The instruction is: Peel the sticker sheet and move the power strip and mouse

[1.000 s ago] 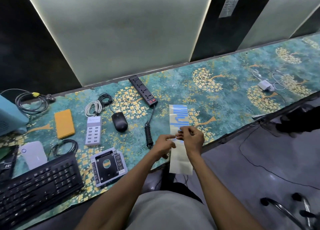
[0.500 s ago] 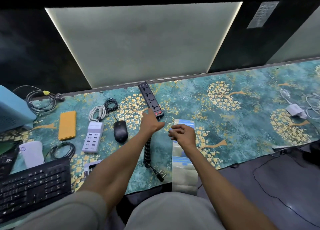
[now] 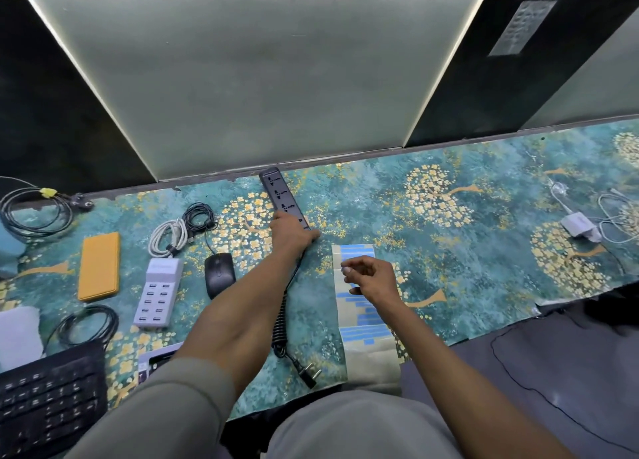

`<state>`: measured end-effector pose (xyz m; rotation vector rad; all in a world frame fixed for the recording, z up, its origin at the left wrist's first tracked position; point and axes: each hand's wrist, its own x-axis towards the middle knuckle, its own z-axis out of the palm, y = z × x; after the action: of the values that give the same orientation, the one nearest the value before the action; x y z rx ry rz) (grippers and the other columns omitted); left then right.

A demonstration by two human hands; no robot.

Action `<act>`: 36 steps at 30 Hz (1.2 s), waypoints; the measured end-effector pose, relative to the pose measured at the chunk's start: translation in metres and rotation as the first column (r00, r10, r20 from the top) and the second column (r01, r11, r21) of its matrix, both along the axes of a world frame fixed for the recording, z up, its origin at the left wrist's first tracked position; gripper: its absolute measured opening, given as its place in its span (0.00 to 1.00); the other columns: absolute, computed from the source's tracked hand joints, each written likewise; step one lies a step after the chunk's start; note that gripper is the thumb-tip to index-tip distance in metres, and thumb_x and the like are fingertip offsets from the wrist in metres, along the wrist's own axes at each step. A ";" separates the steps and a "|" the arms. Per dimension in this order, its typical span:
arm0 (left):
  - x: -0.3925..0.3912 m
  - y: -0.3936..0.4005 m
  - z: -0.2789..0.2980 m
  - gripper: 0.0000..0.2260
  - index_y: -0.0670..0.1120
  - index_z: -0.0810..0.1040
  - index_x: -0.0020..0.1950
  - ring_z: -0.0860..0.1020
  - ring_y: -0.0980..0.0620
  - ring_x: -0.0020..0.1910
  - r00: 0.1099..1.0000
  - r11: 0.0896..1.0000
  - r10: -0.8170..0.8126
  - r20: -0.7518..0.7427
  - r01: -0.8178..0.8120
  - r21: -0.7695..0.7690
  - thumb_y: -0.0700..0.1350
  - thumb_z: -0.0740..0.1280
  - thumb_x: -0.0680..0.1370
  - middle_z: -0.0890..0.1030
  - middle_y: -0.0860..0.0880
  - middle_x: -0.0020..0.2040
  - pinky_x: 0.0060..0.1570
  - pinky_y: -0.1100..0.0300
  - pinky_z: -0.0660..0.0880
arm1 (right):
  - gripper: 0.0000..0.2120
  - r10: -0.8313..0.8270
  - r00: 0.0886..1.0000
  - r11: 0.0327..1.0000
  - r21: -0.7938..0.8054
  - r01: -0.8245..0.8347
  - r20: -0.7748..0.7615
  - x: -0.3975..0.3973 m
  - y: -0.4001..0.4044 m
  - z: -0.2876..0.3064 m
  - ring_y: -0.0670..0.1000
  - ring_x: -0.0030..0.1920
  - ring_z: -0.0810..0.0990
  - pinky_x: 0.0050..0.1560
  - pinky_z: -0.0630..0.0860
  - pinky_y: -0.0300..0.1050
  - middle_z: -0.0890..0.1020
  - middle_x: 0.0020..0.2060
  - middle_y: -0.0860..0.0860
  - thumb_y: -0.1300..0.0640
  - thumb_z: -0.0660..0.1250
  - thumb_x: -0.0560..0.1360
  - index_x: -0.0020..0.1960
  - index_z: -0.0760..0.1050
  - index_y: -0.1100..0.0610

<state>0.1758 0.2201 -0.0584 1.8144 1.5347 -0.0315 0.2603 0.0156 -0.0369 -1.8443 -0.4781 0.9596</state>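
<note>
The left hand (image 3: pixel 288 232) lay on the near end of the black power strip (image 3: pixel 281 195), which sat toward the back edge of the worktop (image 3: pixel 466 251); its grip curled over the strip's body. The strip looked rigid and fairly light, its plastic smooth, so the body seemed the better hold than the springy coiled cord (image 3: pixel 280 323). The right hand (image 3: pixel 371 278) hovered over the sticker sheet (image 3: pixel 359 317), its fingertips pressed together on a tiny piece, probably a sticker.

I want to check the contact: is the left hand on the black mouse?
No, the left hand grips the black power strip; the mouse lies apart.
</note>
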 end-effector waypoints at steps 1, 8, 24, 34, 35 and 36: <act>0.003 0.005 -0.003 0.52 0.29 0.58 0.74 0.78 0.39 0.61 1.000 1.000 0.001 -0.010 -0.001 0.005 0.63 0.78 0.69 0.76 0.35 0.64 0.44 0.54 0.73 | 0.03 -0.011 1.000 1.000 0.003 0.011 -0.011 0.002 0.000 -0.002 0.54 0.42 0.85 0.36 0.81 0.41 0.86 0.42 0.58 0.64 0.73 0.78 0.50 0.85 0.58; -0.027 -0.006 0.014 0.08 0.41 0.72 0.39 0.76 0.43 0.34 0.661 0.790 0.569 0.489 -0.274 -0.548 0.42 0.69 0.74 0.75 0.41 0.35 0.39 0.50 0.81 | 0.09 -0.166 0.967 0.984 0.027 0.175 -0.195 -0.010 0.015 -0.002 0.57 0.40 0.86 0.41 0.84 0.41 0.85 0.42 0.64 0.70 0.73 0.75 0.55 0.81 0.68; -0.123 -0.038 0.036 0.15 0.37 0.73 0.55 0.75 0.44 0.38 0.382 0.491 0.827 0.413 -0.131 -0.861 0.46 0.54 0.82 0.78 0.39 0.46 0.31 0.57 0.79 | 0.06 -0.137 0.962 0.988 0.037 0.149 -0.238 -0.095 0.111 0.024 0.53 0.34 0.83 0.36 0.82 0.43 0.85 0.36 0.57 0.65 0.79 0.71 0.46 0.83 0.63; -0.121 -0.041 0.042 0.16 0.33 0.78 0.49 0.77 0.41 0.31 0.515 0.685 0.679 0.523 -0.190 -0.703 0.42 0.54 0.81 0.82 0.35 0.38 0.34 0.52 0.79 | 0.24 0.033 0.996 0.991 -0.128 -0.044 -0.088 -0.073 0.123 0.028 0.51 0.23 0.72 0.30 0.72 0.44 0.71 0.21 0.52 0.54 0.83 0.68 0.28 0.68 0.57; -0.120 -0.041 0.044 0.16 0.33 0.78 0.51 0.78 0.41 0.31 0.533 0.705 0.658 0.532 -0.189 -0.683 0.42 0.55 0.81 0.82 0.34 0.40 0.34 0.52 0.80 | 0.22 0.014 0.998 0.985 -0.172 -0.023 -0.057 -0.070 0.121 0.023 0.51 0.23 0.72 0.29 0.71 0.45 0.72 0.21 0.51 0.54 0.82 0.69 0.31 0.69 0.57; -0.118 -0.041 0.044 0.15 0.33 0.78 0.52 0.80 0.41 0.32 0.554 0.734 0.631 0.543 -0.198 -0.650 0.43 0.56 0.81 0.82 0.34 0.41 0.35 0.52 0.81 | 0.19 -0.018 1.000 0.975 -0.222 0.014 -0.015 -0.067 0.116 0.019 0.51 0.23 0.74 0.29 0.72 0.45 0.75 0.20 0.50 0.56 0.81 0.71 0.33 0.71 0.56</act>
<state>0.0580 0.1792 -0.0145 0.7686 1.1463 0.4504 0.1937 0.1318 -0.0180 -2.0344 -0.3561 1.0519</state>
